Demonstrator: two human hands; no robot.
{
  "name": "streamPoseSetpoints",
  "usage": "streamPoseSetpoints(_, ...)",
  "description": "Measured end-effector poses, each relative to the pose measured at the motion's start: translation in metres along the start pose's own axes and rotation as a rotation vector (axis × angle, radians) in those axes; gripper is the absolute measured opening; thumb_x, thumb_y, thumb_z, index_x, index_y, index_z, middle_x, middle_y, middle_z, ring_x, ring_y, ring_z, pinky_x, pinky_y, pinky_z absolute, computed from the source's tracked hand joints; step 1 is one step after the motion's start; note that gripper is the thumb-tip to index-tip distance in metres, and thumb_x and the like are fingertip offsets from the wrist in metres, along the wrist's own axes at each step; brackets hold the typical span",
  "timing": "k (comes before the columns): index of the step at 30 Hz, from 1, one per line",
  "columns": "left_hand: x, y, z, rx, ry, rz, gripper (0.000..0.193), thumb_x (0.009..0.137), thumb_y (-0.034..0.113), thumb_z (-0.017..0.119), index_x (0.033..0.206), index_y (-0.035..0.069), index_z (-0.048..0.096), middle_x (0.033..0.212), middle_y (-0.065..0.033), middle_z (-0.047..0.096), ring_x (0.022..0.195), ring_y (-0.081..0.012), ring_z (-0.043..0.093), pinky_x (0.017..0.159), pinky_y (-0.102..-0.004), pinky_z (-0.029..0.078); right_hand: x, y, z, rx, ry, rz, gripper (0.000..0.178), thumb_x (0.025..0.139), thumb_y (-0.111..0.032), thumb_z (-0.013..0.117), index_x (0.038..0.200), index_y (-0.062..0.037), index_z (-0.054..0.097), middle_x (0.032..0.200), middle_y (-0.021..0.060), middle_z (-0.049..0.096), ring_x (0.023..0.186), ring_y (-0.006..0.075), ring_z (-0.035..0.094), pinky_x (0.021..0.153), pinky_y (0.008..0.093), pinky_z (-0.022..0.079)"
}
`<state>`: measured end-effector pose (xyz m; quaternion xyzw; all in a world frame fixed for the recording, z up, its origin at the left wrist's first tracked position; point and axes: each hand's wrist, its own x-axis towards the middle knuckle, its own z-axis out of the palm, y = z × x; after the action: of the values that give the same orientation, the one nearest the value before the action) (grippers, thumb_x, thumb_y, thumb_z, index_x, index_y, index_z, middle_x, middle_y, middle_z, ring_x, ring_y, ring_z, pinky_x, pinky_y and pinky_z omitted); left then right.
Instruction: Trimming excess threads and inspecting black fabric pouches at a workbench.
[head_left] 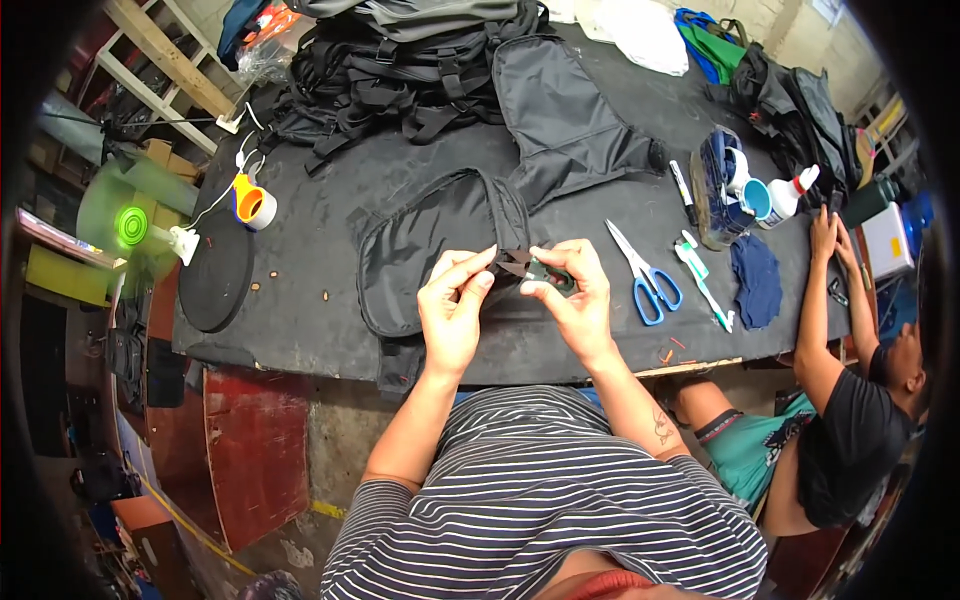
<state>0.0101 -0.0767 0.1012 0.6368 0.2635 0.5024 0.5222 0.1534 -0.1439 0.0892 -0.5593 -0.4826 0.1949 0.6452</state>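
A black bag panel with a piped, zipper-like edge lies on the dark table in front of me. Over its right side, my left hand pinches a small piece of black fabric that seems to belong to the bag. My right hand is closed on a small pair of thread snips with dark green handles. The snips' pointed blades reach toward the left fingertips and touch or nearly touch the fabric. What lies between the left fingers is partly hidden.
Scissors with blue handles, a toothbrush, a marker and dark blue cloth pieces lie to the right. Black bags pile up at the back. A green fan stands left. A person sits at the right, hands on the table.
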Motion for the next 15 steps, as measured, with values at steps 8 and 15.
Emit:
streamPoseSetpoints(8,-0.0044,0.0064,-0.0044,-0.175,0.011,-0.037,0.023,0.085,-0.002,0.06,0.107,-0.003,0.064,0.092,-0.0031,0.055,0.081,-0.0087,0.049,0.073,-0.0192,0.039,0.0031,-0.0075,0.0074,-0.052,0.004,-0.113,0.035,0.067,-0.003,0.075,0.101,-0.0034,0.066,0.09,0.0047,0.052,0.078,0.0119,0.051,0.065,0.0229,0.043)
streamPoseSetpoints(15,-0.0075,0.01,-0.0056,-0.212,0.009,-0.074,0.023,0.082,-0.001,0.062,0.105,-0.004,0.065,0.094,-0.0038,0.057,0.083,-0.0097,0.049,0.077,-0.0205,0.038,0.0012,-0.0094,0.0106,-0.009,0.017,-0.107,0.034,0.068,-0.001,0.074,0.102,-0.004,0.067,0.088,0.0042,0.052,0.075,0.0103,0.048,0.063,0.0223,0.041)
